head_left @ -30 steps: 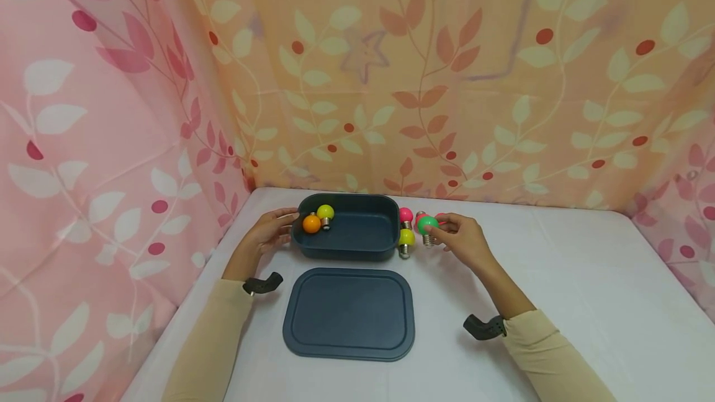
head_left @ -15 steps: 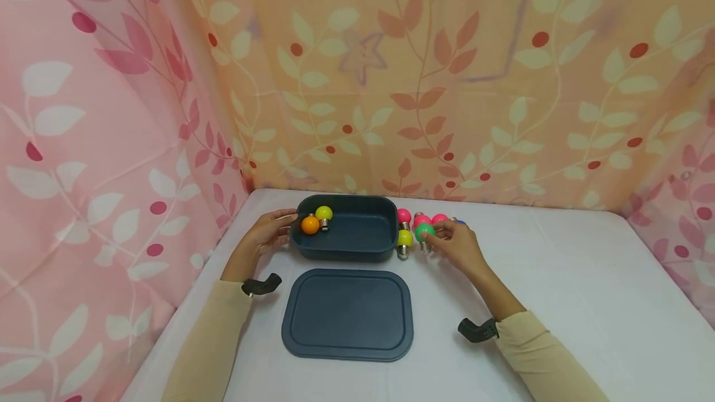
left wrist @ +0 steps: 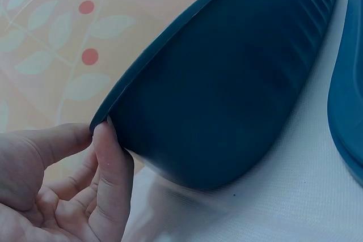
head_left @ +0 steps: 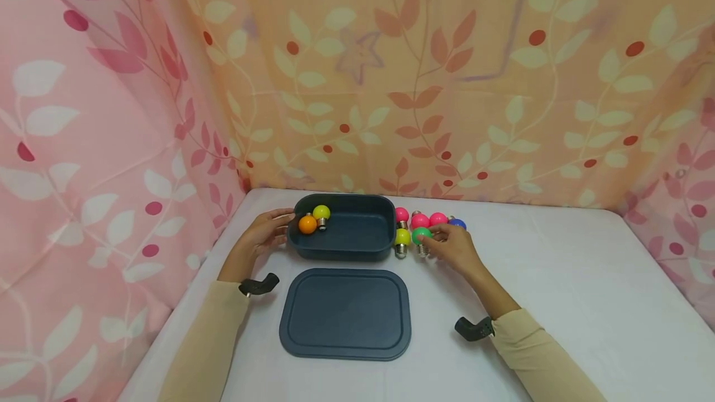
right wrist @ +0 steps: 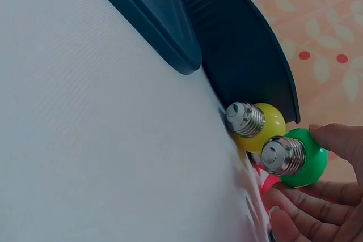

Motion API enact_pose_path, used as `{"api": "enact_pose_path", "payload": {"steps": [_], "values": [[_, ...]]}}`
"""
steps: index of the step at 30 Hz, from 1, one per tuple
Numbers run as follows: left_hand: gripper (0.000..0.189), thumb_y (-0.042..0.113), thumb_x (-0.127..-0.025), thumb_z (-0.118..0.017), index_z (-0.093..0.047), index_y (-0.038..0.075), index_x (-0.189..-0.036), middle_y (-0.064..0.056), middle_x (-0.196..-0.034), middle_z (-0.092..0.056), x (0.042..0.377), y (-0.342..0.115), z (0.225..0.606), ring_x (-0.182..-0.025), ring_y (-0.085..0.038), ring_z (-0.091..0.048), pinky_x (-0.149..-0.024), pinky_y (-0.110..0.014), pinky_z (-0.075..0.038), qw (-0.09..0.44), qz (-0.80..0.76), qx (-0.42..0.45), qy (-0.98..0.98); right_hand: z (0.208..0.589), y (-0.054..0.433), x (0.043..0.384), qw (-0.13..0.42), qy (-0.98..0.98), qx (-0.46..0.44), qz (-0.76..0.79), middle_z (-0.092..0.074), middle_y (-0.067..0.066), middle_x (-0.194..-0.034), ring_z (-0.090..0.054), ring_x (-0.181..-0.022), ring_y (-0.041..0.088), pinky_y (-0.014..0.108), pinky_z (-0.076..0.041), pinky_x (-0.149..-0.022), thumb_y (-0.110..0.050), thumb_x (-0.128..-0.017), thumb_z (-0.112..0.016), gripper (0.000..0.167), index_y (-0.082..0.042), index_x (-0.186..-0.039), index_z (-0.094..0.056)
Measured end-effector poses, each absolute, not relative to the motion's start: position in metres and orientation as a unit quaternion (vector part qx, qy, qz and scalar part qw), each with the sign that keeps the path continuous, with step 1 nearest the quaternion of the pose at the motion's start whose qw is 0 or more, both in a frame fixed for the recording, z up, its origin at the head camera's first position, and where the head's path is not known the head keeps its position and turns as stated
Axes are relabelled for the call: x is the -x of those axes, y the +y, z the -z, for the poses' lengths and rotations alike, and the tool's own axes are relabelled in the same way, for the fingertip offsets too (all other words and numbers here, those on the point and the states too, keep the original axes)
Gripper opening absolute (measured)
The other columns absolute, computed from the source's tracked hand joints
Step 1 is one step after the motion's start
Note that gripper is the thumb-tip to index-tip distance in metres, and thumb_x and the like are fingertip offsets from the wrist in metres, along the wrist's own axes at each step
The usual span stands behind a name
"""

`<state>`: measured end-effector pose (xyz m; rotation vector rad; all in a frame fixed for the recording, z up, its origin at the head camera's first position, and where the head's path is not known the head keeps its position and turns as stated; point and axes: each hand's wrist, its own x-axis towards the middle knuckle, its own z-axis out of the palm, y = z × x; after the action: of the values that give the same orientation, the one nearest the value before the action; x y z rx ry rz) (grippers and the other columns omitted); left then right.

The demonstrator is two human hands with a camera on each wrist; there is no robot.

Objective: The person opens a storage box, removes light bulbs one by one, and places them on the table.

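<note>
Two bulbs, an orange bulb (head_left: 307, 224) and a yellow-green bulb (head_left: 321, 211), lie inside the dark box (head_left: 342, 252) at its left end. The left hand (head_left: 265, 232) pinches the box's left rim. Right of the box, the right hand (head_left: 455, 247) grasps the green bulb (head_left: 419, 234) by its globe, near a yellow bulb (head_left: 402, 237). Pink bulbs (head_left: 420, 221) lie farther back; the lid (head_left: 345, 315) lies on the near side.
</note>
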<state>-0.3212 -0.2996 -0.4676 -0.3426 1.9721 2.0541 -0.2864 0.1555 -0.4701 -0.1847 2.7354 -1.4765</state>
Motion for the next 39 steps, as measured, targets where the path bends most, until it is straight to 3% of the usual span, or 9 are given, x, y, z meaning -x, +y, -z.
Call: {"api": "enact_pose_path", "payload": {"steps": [24,39], "values": [[0.053,0.023,-0.102,-0.064,-0.047,0.007,-0.149,-0.001,-0.099,-0.062,0.321,-0.302,0.468,-0.075,-0.013,-0.061,-0.064,-0.019,-0.056,0.141,-0.706,0.118,0.683,0.483,0.152,0.29,0.015,0.885,0.056,0.462,-0.074,0.012,-0.09,-0.069,-0.069,0.022,0.029,-0.057,-0.062,-0.033,-0.09,-0.079,0.05,0.004,-0.121,-0.067],[0.052,0.022,-0.102,-0.064,-0.047,0.006,-0.149,0.0,-0.094,-0.064,0.323,-0.3,0.469,-0.074,-0.013,-0.061,-0.064,-0.019,-0.055,0.138,-0.711,0.116,0.68,0.483,0.15,0.287,-0.006,0.88,0.034,0.475,-0.071,0.011,-0.087,-0.069,-0.064,0.02,0.028,-0.056,-0.06,-0.032,-0.089,-0.08,0.048,0.001,-0.113,-0.056]]}}
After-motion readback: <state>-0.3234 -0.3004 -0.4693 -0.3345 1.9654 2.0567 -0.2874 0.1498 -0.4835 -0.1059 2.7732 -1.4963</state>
